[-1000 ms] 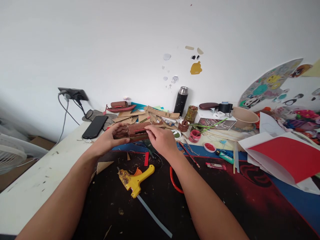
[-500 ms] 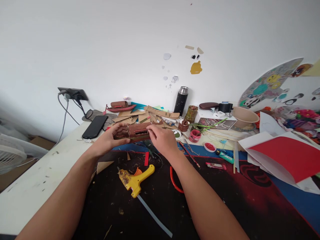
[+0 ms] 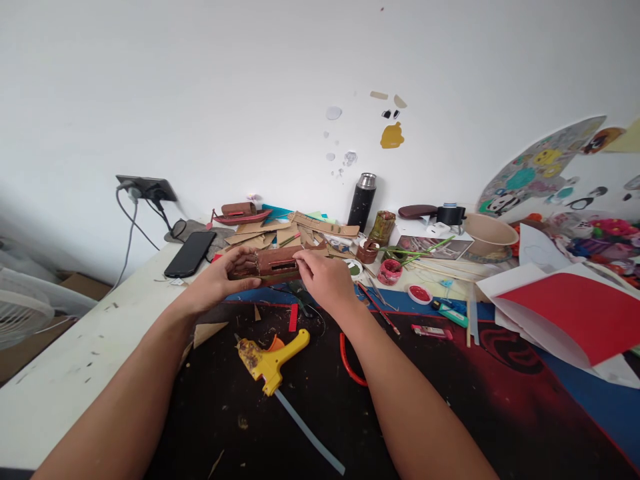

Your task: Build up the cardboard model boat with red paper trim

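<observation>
A brown cardboard model boat (image 3: 273,257) with a curved cabin and a dark window slot is held up above the dark mat (image 3: 415,400). My left hand (image 3: 215,280) is wrapped round its left end, thumb below and fingers behind. My right hand (image 3: 327,280) pinches at the right end of the slot; whether a tiny piece sits between the fingertips is too small to tell. Under the boat lies a yellow hot glue gun (image 3: 270,360), a glue stick (image 3: 310,433) trailing from its back. A short red strip (image 3: 293,318) rests near it.
Cardboard scraps (image 3: 265,233) and a finished-looking red-brown boat (image 3: 243,213) stand at the back. Further right are a black flask (image 3: 362,203), paint jars (image 3: 389,271), a lighter (image 3: 431,332) and red paper (image 3: 570,313). A phone (image 3: 190,255) lies left; a red cable-like loop (image 3: 350,363) is partly behind my right forearm.
Almost nothing differs. The boat has tilted very slightly in my hands, and my right fingertips remain at the window slot.
</observation>
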Available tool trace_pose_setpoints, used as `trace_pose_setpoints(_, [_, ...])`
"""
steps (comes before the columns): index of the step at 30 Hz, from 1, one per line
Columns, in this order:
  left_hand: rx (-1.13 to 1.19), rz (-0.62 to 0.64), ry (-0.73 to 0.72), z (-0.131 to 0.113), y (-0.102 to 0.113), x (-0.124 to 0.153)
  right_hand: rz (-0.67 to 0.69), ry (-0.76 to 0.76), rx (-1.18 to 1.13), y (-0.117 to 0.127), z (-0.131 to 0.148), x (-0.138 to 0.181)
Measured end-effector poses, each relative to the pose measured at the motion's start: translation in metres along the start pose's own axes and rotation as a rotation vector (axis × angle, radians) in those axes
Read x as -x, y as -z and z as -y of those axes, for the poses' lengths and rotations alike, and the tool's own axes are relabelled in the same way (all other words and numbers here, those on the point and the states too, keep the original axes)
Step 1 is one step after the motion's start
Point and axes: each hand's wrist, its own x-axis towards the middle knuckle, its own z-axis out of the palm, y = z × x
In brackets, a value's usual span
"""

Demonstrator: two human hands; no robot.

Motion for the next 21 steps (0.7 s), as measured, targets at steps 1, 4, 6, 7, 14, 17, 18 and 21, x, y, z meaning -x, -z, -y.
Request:
trace_pose_setpoints(1, [0.005,0.002,0.001,0.0000,0.0000,0.0002,0.001,-0.004,0.001,0.0002,0.0002,-0.0001])
trace_pose_setpoints(4, [0.012,0.003,0.001,0.0000,-0.0003,0.0005,0.004,-0.010,0.006,0.0008,0.0008,-0.0001])
trace_pose_setpoints(6, [0.011,0.001,-0.001,0.0000,-0.0005,0.0005,0.001,-0.010,0.007,0.0009,0.0009,-0.0001])
trace_pose_setpoints(7, [0.010,0.000,-0.002,0.0000,-0.0006,0.0004,-0.002,-0.010,0.006,0.0007,0.0009,0.0000])
trace_pose_setpoints(14, [0.009,0.001,-0.002,-0.0010,-0.0011,-0.0002,-0.020,-0.017,-0.015,0.0007,0.0005,0.0006])
trace_pose_setpoints(17, [-0.005,-0.017,-0.002,-0.0021,-0.0015,-0.0003,-0.032,-0.020,-0.021,0.0015,0.0008,0.0010])
trace_pose_setpoints(18, [-0.012,-0.024,-0.003,-0.0025,-0.0017,-0.0003,-0.037,-0.017,-0.025,0.0016,0.0010,0.0011])
trace_pose_setpoints(21, [-0.044,-0.035,-0.011,-0.0036,-0.0023,-0.0002,-0.049,-0.010,-0.036,0.0017,0.0015,0.0013])
